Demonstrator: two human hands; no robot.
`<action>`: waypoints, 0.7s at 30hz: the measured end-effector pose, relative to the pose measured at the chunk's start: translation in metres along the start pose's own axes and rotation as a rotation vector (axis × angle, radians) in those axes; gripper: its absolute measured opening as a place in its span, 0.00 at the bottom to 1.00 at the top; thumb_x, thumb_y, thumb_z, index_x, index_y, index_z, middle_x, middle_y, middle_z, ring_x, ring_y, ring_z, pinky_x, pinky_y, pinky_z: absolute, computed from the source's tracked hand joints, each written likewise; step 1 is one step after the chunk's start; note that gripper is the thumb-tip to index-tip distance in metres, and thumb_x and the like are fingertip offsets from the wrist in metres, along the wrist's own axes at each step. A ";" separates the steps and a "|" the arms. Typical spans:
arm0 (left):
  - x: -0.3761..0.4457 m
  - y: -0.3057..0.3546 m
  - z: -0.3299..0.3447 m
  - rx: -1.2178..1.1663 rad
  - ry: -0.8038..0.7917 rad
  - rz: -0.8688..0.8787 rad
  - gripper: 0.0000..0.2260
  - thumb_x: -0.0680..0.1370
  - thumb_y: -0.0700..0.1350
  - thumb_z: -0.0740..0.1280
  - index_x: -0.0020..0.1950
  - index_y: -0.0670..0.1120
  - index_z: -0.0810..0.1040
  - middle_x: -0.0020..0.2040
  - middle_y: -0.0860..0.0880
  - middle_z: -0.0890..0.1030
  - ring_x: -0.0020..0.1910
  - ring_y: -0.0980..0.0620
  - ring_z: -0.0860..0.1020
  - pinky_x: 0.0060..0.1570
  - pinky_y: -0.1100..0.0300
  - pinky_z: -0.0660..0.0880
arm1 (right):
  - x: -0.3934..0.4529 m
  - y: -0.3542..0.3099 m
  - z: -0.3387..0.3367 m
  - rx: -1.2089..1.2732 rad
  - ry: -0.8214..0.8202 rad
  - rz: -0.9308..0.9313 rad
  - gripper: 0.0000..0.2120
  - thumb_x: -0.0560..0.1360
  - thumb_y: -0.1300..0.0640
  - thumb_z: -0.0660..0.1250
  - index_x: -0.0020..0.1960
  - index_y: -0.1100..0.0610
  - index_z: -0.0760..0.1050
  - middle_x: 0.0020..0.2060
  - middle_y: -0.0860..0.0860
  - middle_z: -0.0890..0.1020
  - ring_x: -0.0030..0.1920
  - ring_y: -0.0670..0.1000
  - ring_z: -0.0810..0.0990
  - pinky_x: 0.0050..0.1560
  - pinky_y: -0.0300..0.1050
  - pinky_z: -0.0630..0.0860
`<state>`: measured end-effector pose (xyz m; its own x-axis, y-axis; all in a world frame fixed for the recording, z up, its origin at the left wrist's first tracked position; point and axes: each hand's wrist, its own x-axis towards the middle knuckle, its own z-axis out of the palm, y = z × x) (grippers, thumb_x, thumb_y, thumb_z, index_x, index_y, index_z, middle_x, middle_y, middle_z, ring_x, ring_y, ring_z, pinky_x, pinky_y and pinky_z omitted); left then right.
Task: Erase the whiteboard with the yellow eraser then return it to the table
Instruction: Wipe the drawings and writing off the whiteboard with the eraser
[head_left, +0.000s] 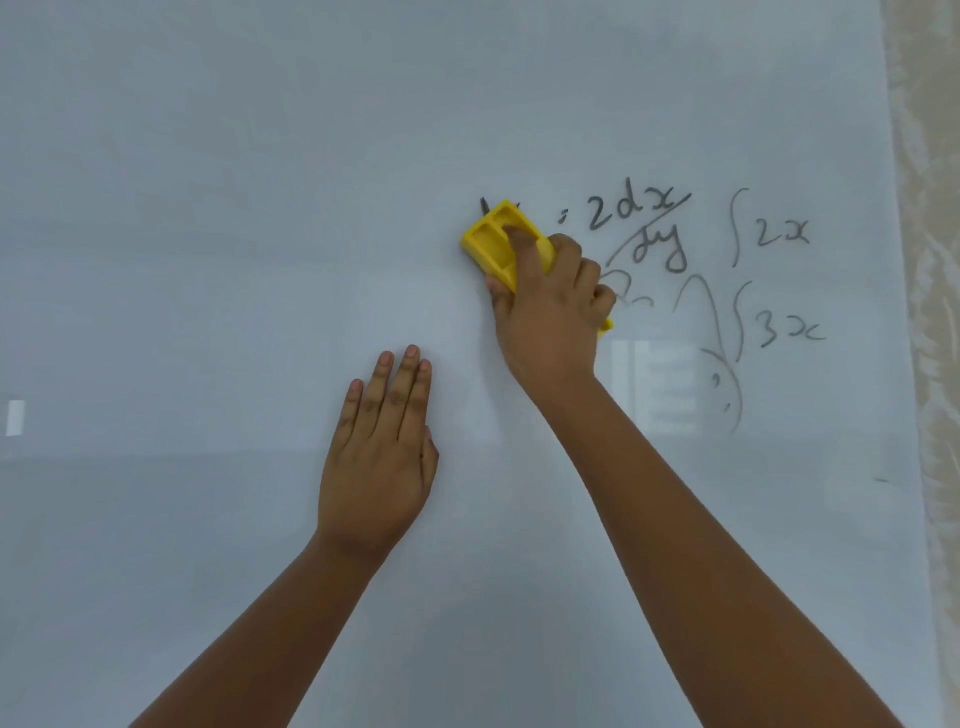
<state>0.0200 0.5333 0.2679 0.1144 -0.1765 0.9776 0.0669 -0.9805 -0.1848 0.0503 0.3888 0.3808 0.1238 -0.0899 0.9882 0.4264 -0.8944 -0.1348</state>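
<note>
The whiteboard (260, 208) fills nearly the whole view, its right edge running down beside a pale patterned curtain (930, 260). The right hand (550, 306) presses the yellow eraser (493, 241) against the board, in the upper right part of its surface. The grip is clamped on the eraser: the forefinger lies along its back, the thumb wraps the lower side, and the other fingers curl over the far end, where a small yellow corner shows past the knuckles. The eraser is tilted, its free end pointing up and to the left, and two moulded recesses show on its back. A short dark stroke (484, 206) pokes out just above that free end. To the right of the eraser, toward the board's right edge, handwritten marks remain: "2dx" over "dy" (644, 228), an integral sign with "2x" (779, 231), and below it another with "3x" (789, 330). A looping scribble (711, 332) lies between the hand and the "3x", partly smeared. The left hand (382, 452) lies flat on the board, lower and to the left of the eraser, fingers together and straight, holding nothing. The board to the left of both hands is bare of writing, with faint reflections on it. Both forearms reach up from the bottom edge of the view.
</note>
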 end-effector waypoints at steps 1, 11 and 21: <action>0.000 0.000 -0.001 -0.001 -0.001 0.000 0.23 0.78 0.42 0.51 0.73 0.38 0.63 0.73 0.41 0.64 0.73 0.43 0.59 0.72 0.49 0.54 | -0.007 0.002 -0.001 -0.003 0.007 -0.046 0.23 0.77 0.45 0.58 0.70 0.49 0.62 0.65 0.58 0.69 0.56 0.60 0.70 0.52 0.55 0.65; -0.001 -0.001 0.002 -0.022 0.000 0.003 0.23 0.78 0.42 0.51 0.73 0.38 0.62 0.73 0.42 0.63 0.73 0.43 0.59 0.72 0.48 0.54 | 0.031 -0.022 0.003 -0.011 0.006 0.070 0.24 0.78 0.44 0.56 0.71 0.49 0.59 0.67 0.58 0.67 0.58 0.59 0.69 0.54 0.56 0.65; -0.001 0.000 0.002 -0.014 0.007 0.010 0.23 0.79 0.43 0.51 0.73 0.38 0.61 0.74 0.42 0.62 0.73 0.44 0.59 0.72 0.50 0.52 | 0.059 0.027 -0.008 -0.016 -0.043 0.231 0.26 0.77 0.44 0.58 0.72 0.49 0.57 0.68 0.58 0.64 0.62 0.61 0.66 0.59 0.57 0.64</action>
<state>0.0217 0.5341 0.2667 0.1081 -0.1872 0.9764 0.0517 -0.9797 -0.1935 0.0621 0.3555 0.4361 0.2548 -0.2745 0.9272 0.3679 -0.8592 -0.3555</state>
